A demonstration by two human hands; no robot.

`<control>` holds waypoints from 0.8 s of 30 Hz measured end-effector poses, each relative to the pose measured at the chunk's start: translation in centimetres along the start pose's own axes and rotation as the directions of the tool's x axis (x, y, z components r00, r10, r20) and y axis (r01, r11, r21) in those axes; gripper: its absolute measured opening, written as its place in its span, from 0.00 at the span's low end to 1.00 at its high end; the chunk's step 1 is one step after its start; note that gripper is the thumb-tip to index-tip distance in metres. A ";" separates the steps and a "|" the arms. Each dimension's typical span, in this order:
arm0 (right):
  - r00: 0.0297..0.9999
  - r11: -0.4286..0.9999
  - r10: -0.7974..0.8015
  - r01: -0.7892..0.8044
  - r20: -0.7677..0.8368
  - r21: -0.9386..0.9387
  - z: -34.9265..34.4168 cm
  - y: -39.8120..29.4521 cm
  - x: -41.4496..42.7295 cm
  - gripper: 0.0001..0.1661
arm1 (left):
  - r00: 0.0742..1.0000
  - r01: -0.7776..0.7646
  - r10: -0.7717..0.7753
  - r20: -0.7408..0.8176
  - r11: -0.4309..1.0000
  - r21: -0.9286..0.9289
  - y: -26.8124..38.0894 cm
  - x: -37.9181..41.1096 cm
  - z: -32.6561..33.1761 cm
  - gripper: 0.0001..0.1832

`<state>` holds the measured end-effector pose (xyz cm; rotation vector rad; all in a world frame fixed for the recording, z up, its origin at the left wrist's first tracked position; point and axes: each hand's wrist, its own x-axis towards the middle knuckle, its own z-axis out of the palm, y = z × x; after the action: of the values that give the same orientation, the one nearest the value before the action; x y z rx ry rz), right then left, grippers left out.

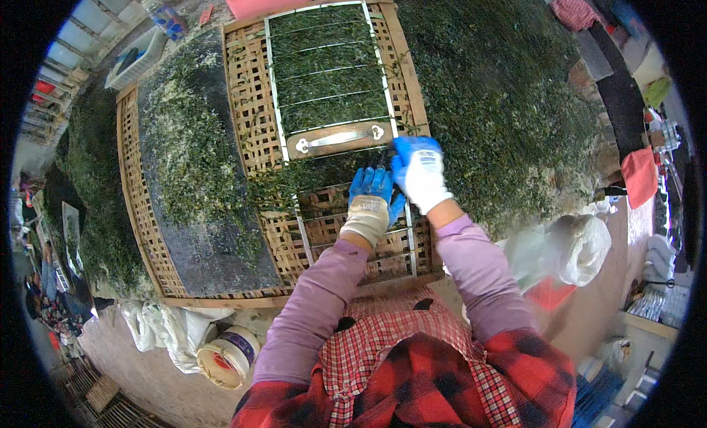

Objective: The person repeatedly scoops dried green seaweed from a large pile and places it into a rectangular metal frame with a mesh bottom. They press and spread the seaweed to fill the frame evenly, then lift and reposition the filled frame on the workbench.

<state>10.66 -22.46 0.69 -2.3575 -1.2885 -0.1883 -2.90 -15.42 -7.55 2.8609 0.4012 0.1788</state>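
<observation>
A white metal rack with crossbars (pixel 388 91) lies on a woven bamboo tray with a wooden frame (pixel 413 86). Dark green plant strands (pixel 326 58) fill its upper sections. Across its middle lies a wooden block with a metal handle (pixel 339 141). Just below the block, my left hand (pixel 371 199), in a blue and white glove, rests palm down with fingers spread near dark strands. My right hand (pixel 420 168), gloved alike and slightly blurred, is at the rack's right edge beside the block, its fingers curled; whether it holds anything cannot be told.
Loose green plant matter (pixel 188 146) lies on a dark sheet to the left, and a large heap (pixel 497 108) spreads at the right. A pink tub (pixel 262 0) and a white basket (pixel 138 58) stand beyond. A bucket (pixel 226 359) and white sacks (pixel 171 331) are below the tray.
</observation>
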 end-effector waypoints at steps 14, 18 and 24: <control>0.989 0.944 -0.107 0.068 0.105 0.322 0.9 -5.4 0.3 0.22 | 0.922 0.247 -0.233 -0.310 0.969 0.006 -6.5 -4.9 -6.3 0.21; 0.963 0.834 -0.263 0.201 0.050 0.514 3.7 -11.9 3.0 0.25 | 0.888 0.255 -0.319 0.331 0.941 0.222 -6.3 -3.4 -7.6 0.41; 0.742 0.884 -0.404 0.467 0.534 0.021 5.5 -17.7 9.7 0.41 | 0.847 0.394 -0.402 0.348 0.914 0.098 -6.1 -1.8 -3.3 0.36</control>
<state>0.93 -4.37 4.46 -2.2317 -2.1489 0.2811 -6.72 -9.52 -6.10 2.6696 0.9026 -0.4278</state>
